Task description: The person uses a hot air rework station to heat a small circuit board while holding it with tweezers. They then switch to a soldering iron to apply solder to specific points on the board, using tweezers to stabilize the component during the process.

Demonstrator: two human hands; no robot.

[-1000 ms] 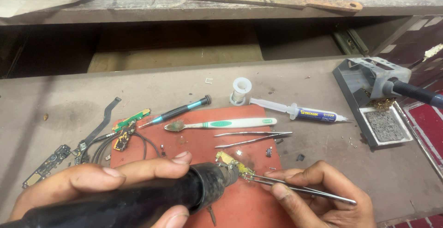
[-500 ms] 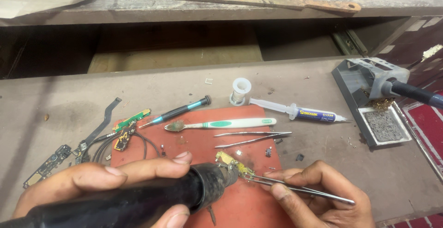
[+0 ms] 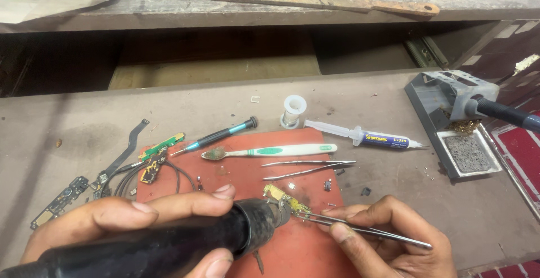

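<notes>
A black hot-air handpiece (image 3: 169, 244) is gripped in the left hand (image 3: 112, 222), fingers wrapped over the barrel. Its metal nozzle is aimed at a small yellow-green circuit board (image 3: 284, 199), almost touching it. Thin steel tweezers (image 3: 360, 228) are pinched between thumb and fingers of the right hand (image 3: 388, 238); their tips are pressed on the board's near end.

The board is laid on a red work mat (image 3: 247, 176), taken here as landmark. On the mat beyond the board, a second pair of tweezers (image 3: 306, 167) and a white-and-green toothbrush (image 3: 270, 152) are laid flat. At the mat's far left corner, a green-handled screwdriver (image 3: 216, 137), a green board strip (image 3: 162, 146) and black flex cables (image 3: 121, 162) are scattered. Just past the mat's far edge, a small solder spool (image 3: 293, 111) and a flux syringe (image 3: 365, 137), partly filled with pale paste, are seen. Well right of the mat, a grey iron stand (image 3: 444, 95) is placed; brass wool is held under its holder and a dark sponge (image 3: 467, 154) fills its tray. A soldering iron (image 3: 503, 112) is docked in the holder.
</notes>
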